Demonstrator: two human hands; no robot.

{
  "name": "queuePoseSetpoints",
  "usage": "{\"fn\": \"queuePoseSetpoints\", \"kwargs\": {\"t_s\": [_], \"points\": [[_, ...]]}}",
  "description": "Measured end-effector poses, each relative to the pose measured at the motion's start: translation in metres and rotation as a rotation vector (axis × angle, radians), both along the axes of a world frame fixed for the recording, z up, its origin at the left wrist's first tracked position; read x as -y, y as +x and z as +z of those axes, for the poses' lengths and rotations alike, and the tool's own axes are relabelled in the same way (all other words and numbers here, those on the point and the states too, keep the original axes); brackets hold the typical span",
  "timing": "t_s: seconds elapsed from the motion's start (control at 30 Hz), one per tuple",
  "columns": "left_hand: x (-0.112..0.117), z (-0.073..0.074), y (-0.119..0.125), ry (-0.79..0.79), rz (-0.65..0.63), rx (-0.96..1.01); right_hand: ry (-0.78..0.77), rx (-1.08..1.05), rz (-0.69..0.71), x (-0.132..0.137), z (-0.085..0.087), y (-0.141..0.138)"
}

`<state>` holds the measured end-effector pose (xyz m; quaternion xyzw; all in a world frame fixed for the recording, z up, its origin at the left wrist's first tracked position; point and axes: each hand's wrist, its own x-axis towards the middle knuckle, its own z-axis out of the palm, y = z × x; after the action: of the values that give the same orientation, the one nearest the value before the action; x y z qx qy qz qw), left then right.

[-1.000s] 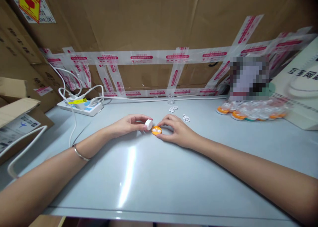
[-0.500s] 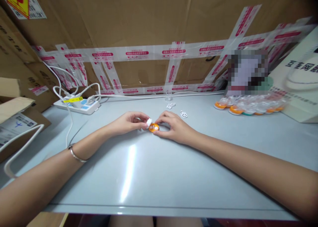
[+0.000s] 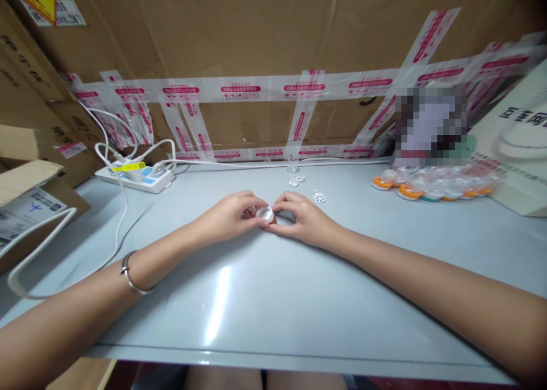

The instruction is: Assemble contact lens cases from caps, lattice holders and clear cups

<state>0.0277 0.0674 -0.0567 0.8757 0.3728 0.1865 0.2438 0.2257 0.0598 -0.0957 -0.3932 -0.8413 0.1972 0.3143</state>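
My two hands meet at the middle of the pale table. My left hand pinches a small white round cap from the left. My right hand pinches from the right, holding a small orange disc that shows only as a sliver under the white cap. The cap sits on top of the orange disc. A metal bangle is on my left wrist.
Small white wheel-shaped parts and a tiny clear cup lie behind my hands. Bagged orange and teal discs are at the right, by a white box. A power strip with white cables sits at the left, cardboard boxes behind.
My left hand brought the white cap rightward onto the orange disc, which is now almost covered. Both hands have closed in together.
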Motion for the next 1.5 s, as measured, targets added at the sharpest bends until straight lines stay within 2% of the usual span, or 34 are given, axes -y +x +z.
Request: {"fn": "queuePoseSetpoints", "kwargs": {"t_s": [0.4, 0.6, 0.77, 1.2, 1.37, 1.43, 1.5], "points": [[-0.001, 0.002, 0.004, 0.085, -0.055, -0.135, -0.025, 0.02, -0.011, -0.002, -0.001, 0.0], [-0.005, 0.006, 0.007, 0.045, -0.039, -0.186, -0.072, -0.001, 0.033, -0.006, -0.001, 0.004], [-0.006, 0.006, 0.007, 0.022, -0.055, -0.161, -0.125, -0.016, 0.061, -0.007, -0.001, 0.007], [-0.002, 0.001, 0.008, 0.093, -0.038, -0.171, -0.088, -0.012, 0.056, -0.006, -0.002, 0.007], [0.0, -0.006, 0.007, 0.129, -0.028, -0.093, -0.074, -0.068, 0.073, -0.003, 0.001, 0.007], [0.001, -0.009, 0.007, 0.129, -0.017, -0.056, -0.075, -0.127, 0.007, -0.005, 0.008, 0.011], [0.002, -0.01, 0.007, 0.114, -0.009, -0.027, -0.074, -0.185, -0.152, -0.01, 0.017, 0.021]]}}
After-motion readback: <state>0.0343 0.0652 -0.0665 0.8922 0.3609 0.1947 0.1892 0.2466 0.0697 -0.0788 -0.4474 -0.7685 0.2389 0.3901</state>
